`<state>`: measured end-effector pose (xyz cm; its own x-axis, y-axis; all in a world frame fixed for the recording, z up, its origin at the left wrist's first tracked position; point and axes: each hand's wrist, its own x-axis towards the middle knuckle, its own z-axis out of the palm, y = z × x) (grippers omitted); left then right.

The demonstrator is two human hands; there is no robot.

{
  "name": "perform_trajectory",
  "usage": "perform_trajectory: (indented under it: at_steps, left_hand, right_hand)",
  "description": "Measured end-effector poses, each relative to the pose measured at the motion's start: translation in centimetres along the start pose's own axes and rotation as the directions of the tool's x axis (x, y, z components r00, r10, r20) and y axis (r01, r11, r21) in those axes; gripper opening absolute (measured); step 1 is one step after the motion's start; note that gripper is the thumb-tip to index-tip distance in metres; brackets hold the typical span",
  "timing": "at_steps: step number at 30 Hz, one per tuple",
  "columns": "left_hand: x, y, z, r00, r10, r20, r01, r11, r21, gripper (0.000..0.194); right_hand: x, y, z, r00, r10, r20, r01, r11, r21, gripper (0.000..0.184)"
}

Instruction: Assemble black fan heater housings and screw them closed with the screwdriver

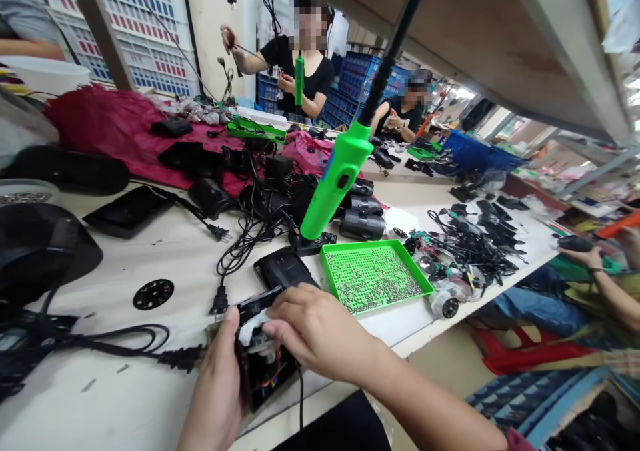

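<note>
My left hand is closed around the side of an opened black plastic housing, tilted over the front edge of the table. Red and blue wires and a greyish inner part show inside it. With bent fingers, my right hand grips a whitish, crumpled-looking piece at the upper part of the housing; its exact kind is unclear. A black cord hangs down from the housing. Just beyond my right hand lies a black plastic cover, close to a green tray of small screws.
A green electric screwdriver hangs above the tray. Tangled black cords and a round black disc lie to the left. Loose parts are heaped at right. Two co-workers sit across the tables; another person's arm shows at right.
</note>
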<state>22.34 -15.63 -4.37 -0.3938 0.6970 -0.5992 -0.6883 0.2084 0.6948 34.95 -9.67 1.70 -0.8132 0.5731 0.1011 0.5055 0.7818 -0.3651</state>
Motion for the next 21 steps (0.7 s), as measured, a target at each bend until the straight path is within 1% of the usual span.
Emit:
perform_trajectory:
  at_steps: [2, 4, 5, 6, 7, 8, 9, 10, 11, 12, 13, 14, 16, 18, 19, 21]
  left_hand:
    - [-0.2, 0.2, 0.2, 0.999, -0.040, 0.028, 0.041, 0.999, -0.024, 0.048]
    - [-0.4, 0.5, 0.4, 0.996, -0.073, 0.043, 0.075, 0.996, -0.055, 0.047]
    - [-0.5, 0.5, 0.5, 0.994, -0.092, 0.050, 0.096, 0.993, -0.073, 0.045]
    - [-0.6, 0.6, 0.6, 0.992, -0.115, 0.061, 0.120, 0.989, -0.088, 0.044]
    - [-0.7, 0.6, 0.7, 0.989, -0.129, 0.070, 0.135, 0.986, -0.096, 0.043]
    - [-0.7, 0.6, 0.7, 0.989, -0.130, 0.077, 0.137, 0.986, -0.095, 0.042]
    - [-0.6, 0.5, 0.7, 0.990, -0.114, 0.080, 0.121, 0.989, -0.086, 0.040]
    - [-0.6, 0.5, 0.7, 0.994, -0.078, 0.081, 0.084, 0.994, -0.073, 0.039]
    - [-0.5, 0.4, 0.7, 0.996, -0.037, 0.083, 0.042, 0.997, -0.060, 0.039]
    - [-0.4, 0.4, 0.6, 0.996, -0.004, 0.087, 0.008, 0.999, -0.052, 0.038]
    - [-0.3, 0.4, 0.5, 0.996, 0.005, 0.089, 0.000, 0.999, -0.046, 0.038]
    - [-0.2, 0.4, 0.5, 0.996, -0.010, 0.086, 0.014, 0.999, -0.041, 0.039]
    - [-0.1, 0.4, 0.3, 0.995, -0.071, 0.067, 0.074, 0.996, -0.044, 0.039]
    - [-0.1, 0.4, 0.2, 0.993, -0.108, 0.040, 0.110, 0.992, -0.065, 0.037]
    - [-0.1, 0.4, 0.2, 0.994, -0.108, 0.034, 0.110, 0.991, -0.080, 0.035]
    - [-0.1, 0.4, 0.2, 0.995, -0.081, 0.062, 0.087, 0.991, -0.103, 0.033]
  right_hand:
    - [-0.5, 0.3, -0.2, 1.000, 0.007, -0.027, -0.005, 0.997, 0.073, 0.021]
    - [-1.1, 0.7, -0.6, 0.999, 0.019, -0.045, -0.013, 0.990, 0.144, 0.015]
    - [-1.3, 0.9, -0.8, 0.997, 0.031, -0.068, -0.018, 0.983, 0.185, 0.013]
    - [-1.4, 1.1, -1.1, 0.992, 0.048, -0.114, -0.021, 0.972, 0.233, 0.013]
    - [-1.5, 1.3, -1.3, 0.979, 0.069, -0.193, -0.012, 0.960, 0.279, 0.012]
    - [-1.4, 1.5, -1.5, 0.953, 0.082, -0.293, 0.016, 0.948, 0.317, 0.011]
    - [-1.2, 1.6, -1.6, 0.916, 0.081, -0.393, 0.065, 0.937, 0.344, 0.010]
    - [-0.9, 1.7, -1.5, 0.880, 0.066, -0.470, 0.121, 0.926, 0.356, 0.010]
    - [-0.4, 1.8, -1.3, 0.864, 0.028, -0.503, 0.175, 0.919, 0.353, 0.011]
    - [0.1, 1.9, -1.0, 0.870, -0.029, -0.492, 0.219, 0.917, 0.334, 0.013]
    - [0.7, 1.9, -0.6, 0.890, -0.091, -0.446, 0.246, 0.921, 0.303, 0.017]
    - [1.3, 2.0, -0.2, 0.914, -0.144, -0.381, 0.253, 0.933, 0.256, 0.022]
    - [2.3, 2.0, 0.6, 0.946, -0.199, -0.257, 0.234, 0.965, 0.117, 0.027]
    - [2.8, 2.1, 1.0, 0.960, -0.207, -0.191, 0.212, 0.977, 0.005, 0.028]
    - [2.8, 2.1, 1.0, 0.964, -0.198, -0.176, 0.200, 0.980, -0.011, 0.027]
    - [2.6, 2.1, 0.8, 0.970, -0.146, -0.192, 0.156, 0.987, 0.036, 0.024]
